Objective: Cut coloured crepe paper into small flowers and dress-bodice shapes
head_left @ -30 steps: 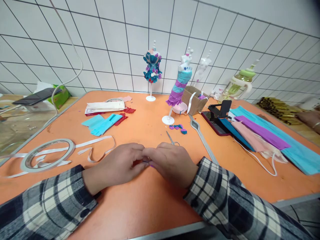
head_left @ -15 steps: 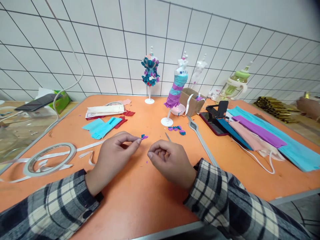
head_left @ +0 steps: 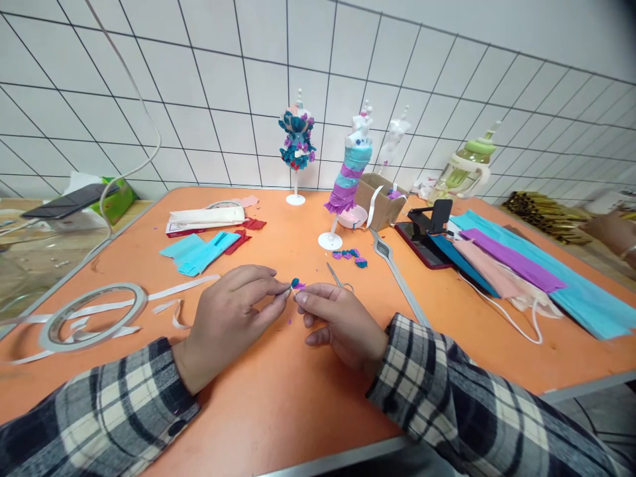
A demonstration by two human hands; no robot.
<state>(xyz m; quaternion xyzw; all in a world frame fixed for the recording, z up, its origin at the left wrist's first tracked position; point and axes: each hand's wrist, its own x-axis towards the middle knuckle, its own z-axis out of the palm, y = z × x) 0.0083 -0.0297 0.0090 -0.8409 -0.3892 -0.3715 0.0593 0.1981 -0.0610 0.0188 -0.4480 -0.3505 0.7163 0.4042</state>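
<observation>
My left hand (head_left: 233, 318) and my right hand (head_left: 338, 321) meet just above the orange table (head_left: 278, 411), fingertips pinched together on a tiny blue and purple paper flower (head_left: 297, 284). Small scissors (head_left: 338, 278) lie just behind my right hand. Several similar small flowers (head_left: 350, 256) sit on the table beyond them, beside the white foot of a mannequin stand wrapped in blue and purple paper (head_left: 348, 175). A second small mannequin covered in flowers (head_left: 297, 140) stands near the wall.
A roll of white tape (head_left: 92, 315) with loose strips lies at left. Blue and red paper pieces (head_left: 201, 250) sit behind it. At right are a phone on a stand (head_left: 430, 232), sheets of coloured crepe paper (head_left: 527, 265), a cardboard box (head_left: 382, 199) and a bottle (head_left: 464, 169). Another person's hand (head_left: 613, 232) shows at far right.
A second ago both hands were pressed together on the table. They drew apart with the flower in my left fingers, and now my right fingers have come back onto it.
</observation>
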